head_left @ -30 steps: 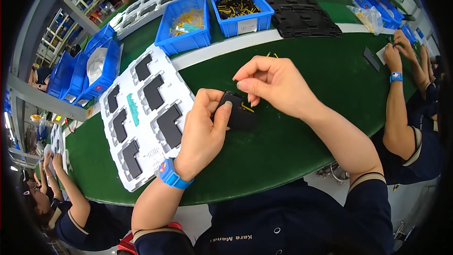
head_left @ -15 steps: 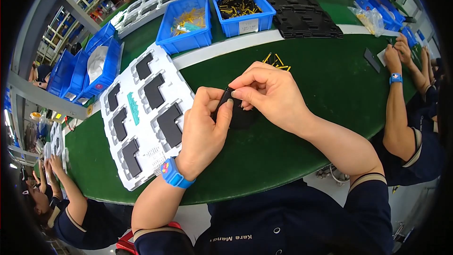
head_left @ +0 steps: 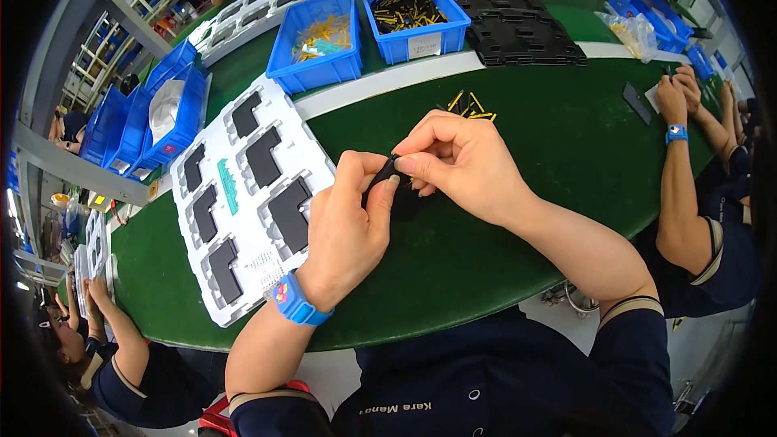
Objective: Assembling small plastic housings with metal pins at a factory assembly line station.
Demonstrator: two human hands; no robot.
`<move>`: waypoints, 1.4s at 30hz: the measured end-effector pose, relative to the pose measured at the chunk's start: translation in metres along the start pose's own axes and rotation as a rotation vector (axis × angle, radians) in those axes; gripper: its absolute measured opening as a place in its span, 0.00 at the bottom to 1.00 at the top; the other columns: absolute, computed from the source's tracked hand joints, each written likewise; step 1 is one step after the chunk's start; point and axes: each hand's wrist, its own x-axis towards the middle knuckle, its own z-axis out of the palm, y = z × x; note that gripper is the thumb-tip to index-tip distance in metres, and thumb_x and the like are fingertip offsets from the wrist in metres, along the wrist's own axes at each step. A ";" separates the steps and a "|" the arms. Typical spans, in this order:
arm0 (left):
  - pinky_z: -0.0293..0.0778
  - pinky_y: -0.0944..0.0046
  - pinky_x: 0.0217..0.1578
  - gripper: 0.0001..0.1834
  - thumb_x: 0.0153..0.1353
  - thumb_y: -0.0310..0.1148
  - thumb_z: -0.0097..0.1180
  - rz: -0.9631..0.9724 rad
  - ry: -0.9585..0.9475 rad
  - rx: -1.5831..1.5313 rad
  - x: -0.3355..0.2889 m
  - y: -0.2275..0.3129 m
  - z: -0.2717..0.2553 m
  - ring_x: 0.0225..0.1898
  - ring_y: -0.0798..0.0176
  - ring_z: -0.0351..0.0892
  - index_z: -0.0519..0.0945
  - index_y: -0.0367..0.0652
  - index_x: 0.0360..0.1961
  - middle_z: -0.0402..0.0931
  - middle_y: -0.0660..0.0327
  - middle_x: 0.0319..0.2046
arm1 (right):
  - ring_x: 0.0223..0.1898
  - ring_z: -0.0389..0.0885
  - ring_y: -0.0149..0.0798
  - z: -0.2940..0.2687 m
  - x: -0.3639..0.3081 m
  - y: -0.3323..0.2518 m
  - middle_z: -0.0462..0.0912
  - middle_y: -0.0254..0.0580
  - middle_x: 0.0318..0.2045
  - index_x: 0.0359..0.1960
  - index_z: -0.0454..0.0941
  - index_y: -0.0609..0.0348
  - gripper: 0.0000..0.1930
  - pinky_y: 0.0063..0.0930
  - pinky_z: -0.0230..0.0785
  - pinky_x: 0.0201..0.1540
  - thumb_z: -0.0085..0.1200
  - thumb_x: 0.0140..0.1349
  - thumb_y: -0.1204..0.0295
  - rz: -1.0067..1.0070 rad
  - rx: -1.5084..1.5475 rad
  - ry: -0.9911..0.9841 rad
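Observation:
My left hand is closed round a small black part, with the thumb pressed on its near side. At the upper end of that part, my right hand pinches with thumb and forefinger. Whatever tiny piece may sit between those fingertips is hidden. A bit of yellow shows under the right fingers. Just beyond the right hand lies a small pile of black and yellow strips. Left of my hands is a white moulded tray carrying several black L-shaped pieces in its pockets.
Two blue bins stand past the tray: one has yellowish clear bits, the other black-and-yellow strips. A black moulded tray lies right of them. Co-workers sit on both sides; one person's hands are at the right by a dark flat piece.
The black part has turned slightly in my fingers, and less of its dark lower portion shows. Both hands keep nearly the same place, with the right fingertips still at its end.

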 end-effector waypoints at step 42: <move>0.59 0.74 0.24 0.14 0.64 0.22 0.51 -0.216 -0.190 -0.490 0.005 -0.019 -0.015 0.23 0.79 0.61 0.73 0.39 0.51 0.73 0.69 0.20 | 0.24 0.76 0.24 -0.017 0.010 0.003 0.78 0.34 0.25 0.33 0.77 0.64 0.08 0.18 0.71 0.26 0.55 0.64 0.70 0.238 0.034 -0.313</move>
